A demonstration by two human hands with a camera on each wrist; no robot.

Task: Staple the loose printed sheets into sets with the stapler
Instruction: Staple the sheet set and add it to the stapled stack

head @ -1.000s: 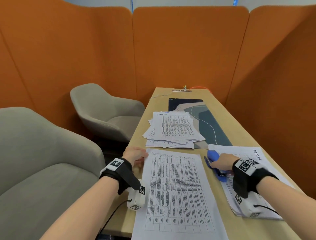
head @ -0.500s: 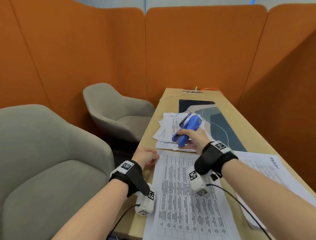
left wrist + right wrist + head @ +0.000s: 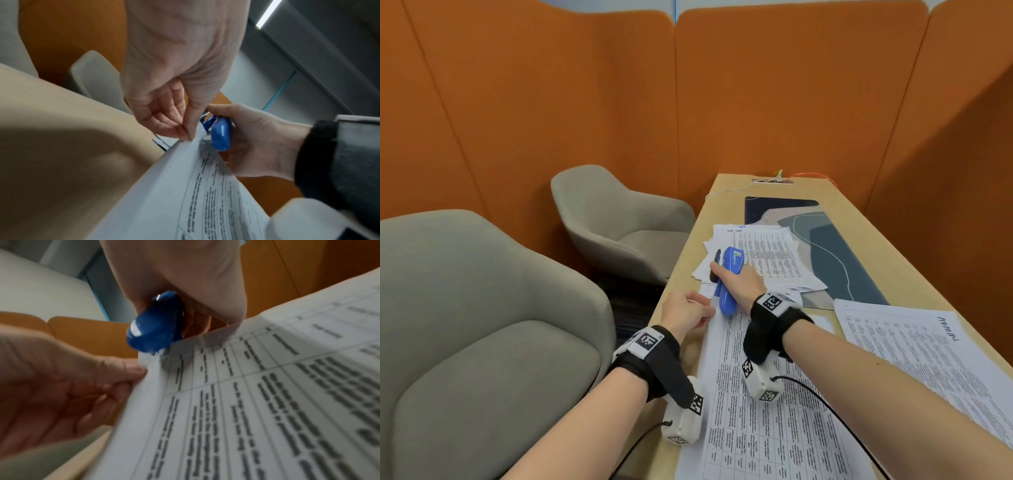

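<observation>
1. The right hand was curled round the blue stapler, gripping it by the body, nose pointing toward 12 o'clock.
2. The left hand pinched the top-left corner of the near set of sheets between thumb and fingertips; the wrist views showed that corner raised off the bench.
3. The stapler's rear end sat just above that corner; whether the paper already lay inside its mouth could not be told.
4. A loose pile of sheets lay at 12 o'clock from the hands, and another printed set at 3 o'clock.
5. Judged step: fixing the first staple. Done well, the edges would be squared while pinched, the corner slid fully into the mouth, and the stapler squeezed firmly once.
6. Likely risk: sheets slipping out of line, leaving a lower page uncaught.
</observation>
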